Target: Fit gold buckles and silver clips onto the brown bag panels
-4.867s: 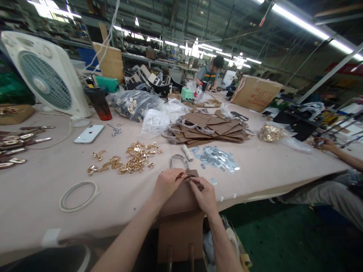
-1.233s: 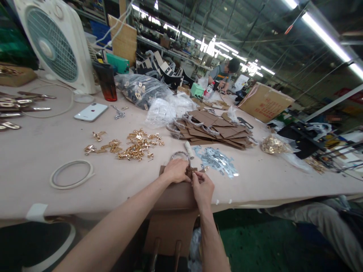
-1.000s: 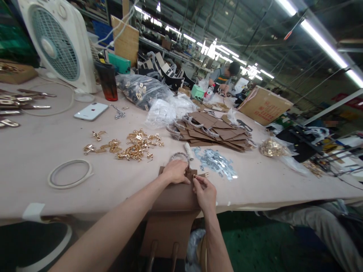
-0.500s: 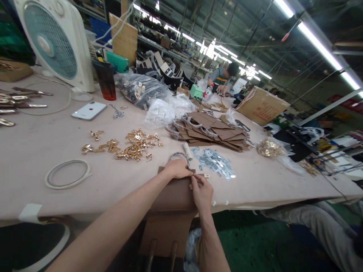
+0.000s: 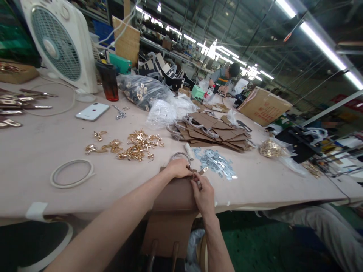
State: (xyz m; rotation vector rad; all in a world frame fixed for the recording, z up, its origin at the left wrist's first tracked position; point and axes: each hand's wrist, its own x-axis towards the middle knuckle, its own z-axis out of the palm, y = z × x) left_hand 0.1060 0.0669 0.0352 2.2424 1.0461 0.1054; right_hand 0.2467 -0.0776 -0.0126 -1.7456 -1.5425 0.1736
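A brown bag panel [image 5: 176,194] lies over the table's front edge and hangs down toward my lap. My left hand [image 5: 178,168] is closed at its top edge, thumb and fingers pressed on the panel. Just right of it, my right hand [image 5: 204,192] pinches the base of a narrow brown strap with a gold metal end [image 5: 203,170]. The strap points up and right; its base is hidden by my fingertips. Behind my left hand stands a plastic-wrapped handle [image 5: 180,154]. A white spool [image 5: 188,151] lies close by.
Gold fittings [image 5: 138,145] lie left of the hands, silver plates [image 5: 217,162] right. Farther back is a stack of brown panels [image 5: 215,130]. A tape roll [image 5: 72,173], phone [image 5: 92,112], dark cup [image 5: 109,81] and fan [image 5: 61,45] stand left. A co-worker [image 5: 222,77] sits beyond.
The strap's gold end has swung from nearly level to tilted up. My right fingers have shifted slightly at its base; the left hand keeps its place on the panel.
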